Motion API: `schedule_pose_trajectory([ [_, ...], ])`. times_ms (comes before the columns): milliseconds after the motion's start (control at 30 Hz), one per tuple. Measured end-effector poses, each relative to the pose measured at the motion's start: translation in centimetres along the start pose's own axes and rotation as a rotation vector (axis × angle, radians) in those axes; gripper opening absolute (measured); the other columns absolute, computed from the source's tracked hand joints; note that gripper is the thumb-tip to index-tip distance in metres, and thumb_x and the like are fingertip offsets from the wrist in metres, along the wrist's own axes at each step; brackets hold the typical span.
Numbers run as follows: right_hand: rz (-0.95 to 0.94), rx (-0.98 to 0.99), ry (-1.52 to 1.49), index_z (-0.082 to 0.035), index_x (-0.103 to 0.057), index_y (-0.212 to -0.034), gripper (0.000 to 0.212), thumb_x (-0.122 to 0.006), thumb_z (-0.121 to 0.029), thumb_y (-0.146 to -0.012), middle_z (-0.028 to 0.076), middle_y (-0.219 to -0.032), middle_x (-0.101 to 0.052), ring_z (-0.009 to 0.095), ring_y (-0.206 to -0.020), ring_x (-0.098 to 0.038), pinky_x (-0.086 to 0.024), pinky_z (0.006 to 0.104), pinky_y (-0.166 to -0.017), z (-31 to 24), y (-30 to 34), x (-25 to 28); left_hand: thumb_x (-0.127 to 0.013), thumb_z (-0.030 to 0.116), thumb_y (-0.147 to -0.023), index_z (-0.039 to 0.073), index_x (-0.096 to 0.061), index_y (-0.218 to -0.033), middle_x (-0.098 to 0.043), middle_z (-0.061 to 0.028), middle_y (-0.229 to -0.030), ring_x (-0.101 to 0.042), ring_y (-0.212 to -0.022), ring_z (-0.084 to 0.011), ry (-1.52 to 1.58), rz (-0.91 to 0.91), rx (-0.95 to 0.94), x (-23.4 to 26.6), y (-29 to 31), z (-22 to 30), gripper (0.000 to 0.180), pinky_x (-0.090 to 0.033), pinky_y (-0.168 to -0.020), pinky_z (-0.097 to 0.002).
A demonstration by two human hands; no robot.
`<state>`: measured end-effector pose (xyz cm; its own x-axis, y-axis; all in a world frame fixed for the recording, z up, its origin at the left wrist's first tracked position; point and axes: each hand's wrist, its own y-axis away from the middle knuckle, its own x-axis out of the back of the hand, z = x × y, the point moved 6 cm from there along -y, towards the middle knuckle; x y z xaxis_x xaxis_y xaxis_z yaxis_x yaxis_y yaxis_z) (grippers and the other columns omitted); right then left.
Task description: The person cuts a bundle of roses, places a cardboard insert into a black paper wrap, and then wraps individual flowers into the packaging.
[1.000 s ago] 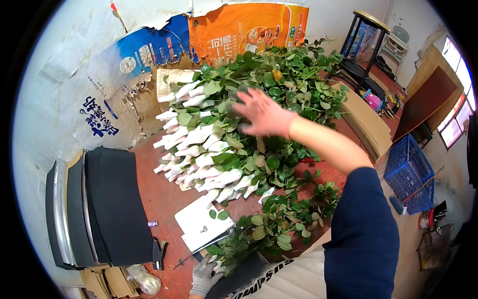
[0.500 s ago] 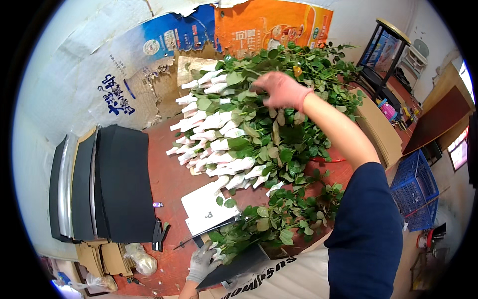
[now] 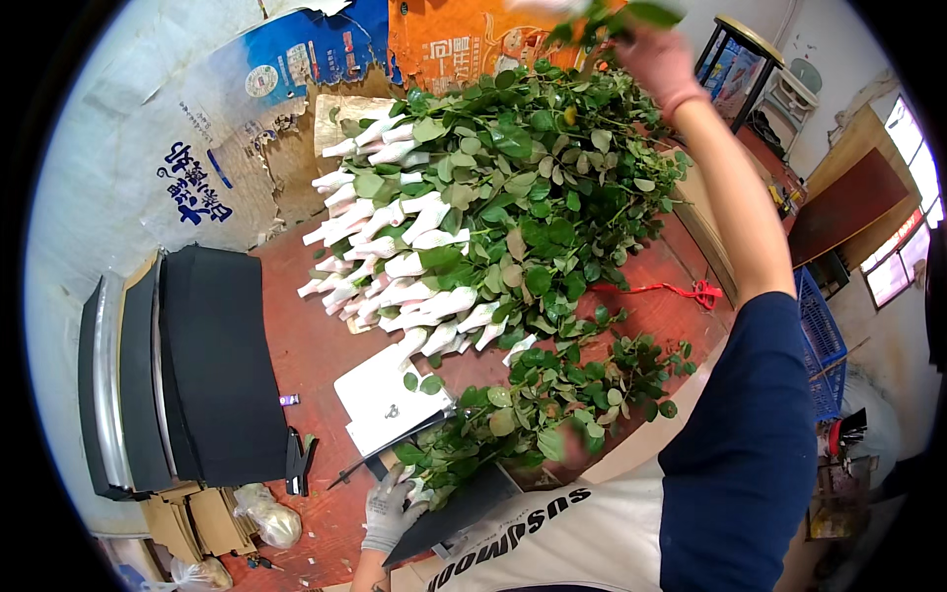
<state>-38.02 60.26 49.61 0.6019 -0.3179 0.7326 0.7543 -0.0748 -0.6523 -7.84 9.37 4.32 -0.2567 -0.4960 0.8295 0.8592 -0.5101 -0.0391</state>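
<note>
White sleeves (image 3: 429, 219) cap green, leafy flower stems (image 3: 538, 178); the right hand (image 3: 659, 67) clasps a blurred sprig (image 3: 646, 14); the left hand (image 3: 390, 511) touches the lower bunch (image 3: 503, 422), its grip unclear.

And up at the top goes a leafy stem (image 3: 597, 22), blurred, its white-wrapped head cut off by the edge, green leaves jutting right from the right hand (image 3: 659, 61)! Below it sprawls the big heap of stems (image 3: 528, 187), lying flat on the red worktop (image 3: 301, 340), white, faintly pink wrapped heads stacked leftward, dense green foliage spreading right. Nearer the body, here's a smaller leafy bunch (image 3: 528, 405), lying sideways, its left end right at the left hand's (image 3: 393, 508) fingers.
</note>
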Motion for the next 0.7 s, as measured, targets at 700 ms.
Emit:
schedule_pose_trajectory([
  [700, -0.419, 0.555, -0.050, -0.013, -0.043, -0.139, 0.068, -0.067, -0.026, -0.077, 0.015, -0.125, -0.052, 0.034, -0.113, -0.053, -0.045, 0.0432, -0.093, -20.2, 6.9, -14.7, -0.079, 0.036, -0.068, 0.008, -0.069, -0.100, -0.053, -0.0185, -0.133, -0.058, -0.110, -0.0346, 0.048, -0.032, 0.093, 0.5, -0.1, -0.3, 0.044, -0.046, -0.092, -0.0423],
])
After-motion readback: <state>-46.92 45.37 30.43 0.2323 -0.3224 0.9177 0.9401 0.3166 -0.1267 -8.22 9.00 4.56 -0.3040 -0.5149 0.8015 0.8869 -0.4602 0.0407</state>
